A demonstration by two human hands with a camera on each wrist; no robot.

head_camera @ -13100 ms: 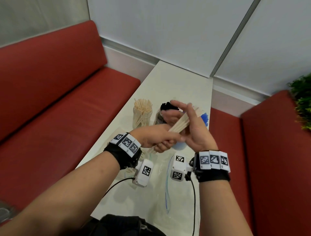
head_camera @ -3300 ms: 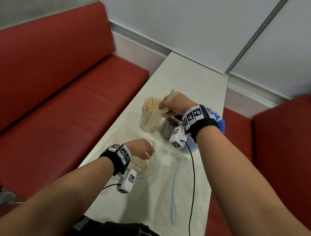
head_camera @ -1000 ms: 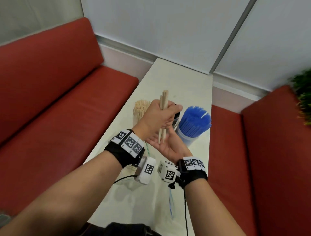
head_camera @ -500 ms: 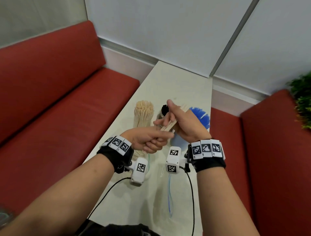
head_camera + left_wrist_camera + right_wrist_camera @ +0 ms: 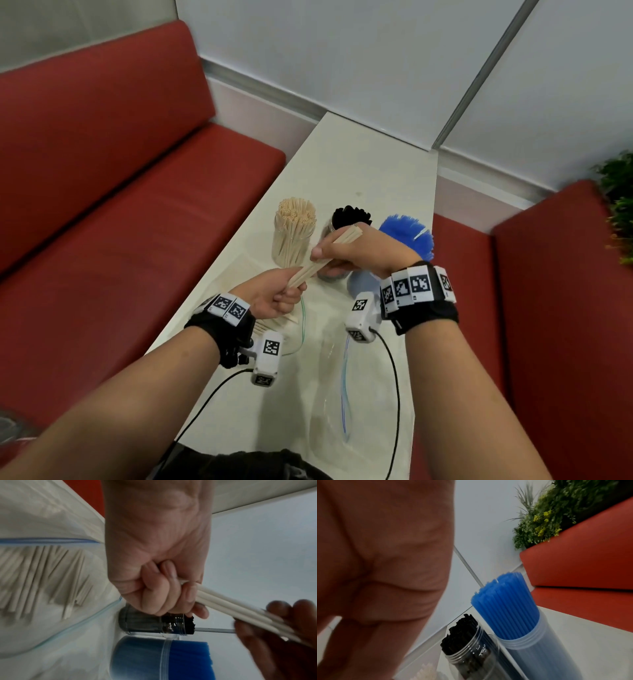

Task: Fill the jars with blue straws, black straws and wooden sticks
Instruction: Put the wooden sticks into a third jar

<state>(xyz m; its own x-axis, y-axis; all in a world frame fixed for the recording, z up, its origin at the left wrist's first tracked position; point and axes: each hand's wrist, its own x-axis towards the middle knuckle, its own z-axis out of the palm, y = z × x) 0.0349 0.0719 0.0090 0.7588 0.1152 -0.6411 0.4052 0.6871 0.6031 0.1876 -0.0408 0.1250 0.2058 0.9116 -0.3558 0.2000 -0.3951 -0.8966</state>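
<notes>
A small bundle of wooden sticks (image 5: 329,255) slants up to the right above the table, held by both hands. My left hand (image 5: 291,291) grips its lower end in a fist, and the left wrist view shows the fingers curled round the sticks (image 5: 223,601). My right hand (image 5: 329,257) grips the upper part, knuckles up. Behind the hands stand three clear jars: one packed with wooden sticks (image 5: 294,236), one with black straws (image 5: 349,219), one with blue straws (image 5: 407,233). The right wrist view shows the blue straws (image 5: 505,608) and the black straws jar (image 5: 465,642).
A zip bag with a green seal (image 5: 301,325) lies under my left hand with loose sticks (image 5: 42,577) in it. A second clear bag with a blue seal (image 5: 344,377) lies nearer me. The narrow white table (image 5: 359,164) has red benches on both sides. A plant (image 5: 616,212) stands at the right.
A second ago my left hand held the bundle upright on my open right palm. Now it is tilted and my right hand grips its upper part.
</notes>
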